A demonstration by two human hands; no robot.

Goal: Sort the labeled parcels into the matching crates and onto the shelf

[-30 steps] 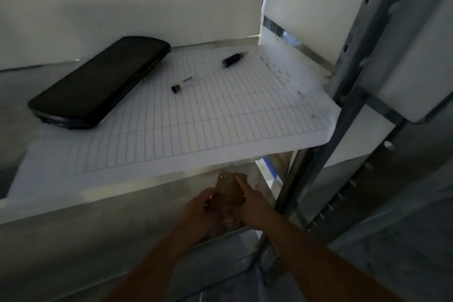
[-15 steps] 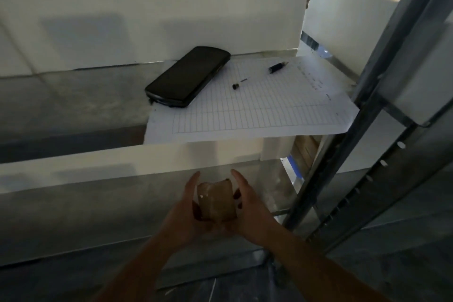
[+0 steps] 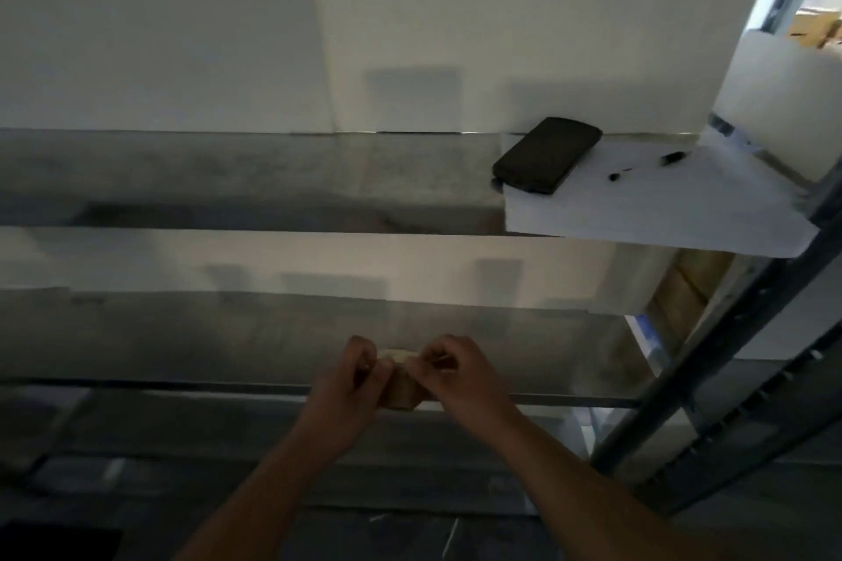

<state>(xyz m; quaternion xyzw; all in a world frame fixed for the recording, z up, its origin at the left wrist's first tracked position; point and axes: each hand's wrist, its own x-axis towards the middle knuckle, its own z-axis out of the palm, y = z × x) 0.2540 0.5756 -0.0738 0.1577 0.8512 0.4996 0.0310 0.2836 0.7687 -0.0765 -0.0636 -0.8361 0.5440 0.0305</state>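
Note:
A small brown parcel (image 3: pixel 401 387) sits between my two hands in front of the lower metal shelf (image 3: pixel 228 342). My left hand (image 3: pixel 348 387) grips its left side with curled fingers. My right hand (image 3: pixel 458 371) pinches its top right edge. Most of the parcel is hidden behind my fingers, and no label shows. The scene is dim and slightly blurred.
On the upper shelf (image 3: pixel 273 178) at the right lie a black handheld device (image 3: pixel 546 155), a gridded paper sheet (image 3: pixel 660 205) and a pen (image 3: pixel 672 157). A metal rack upright (image 3: pixel 711 360) slants down the right side. White panels back the shelves.
The view has swung left, so the device and paper now lie far right. My hands have closed from an open cradle into a tighter grip on the parcel, lower by the lower shelf's edge.

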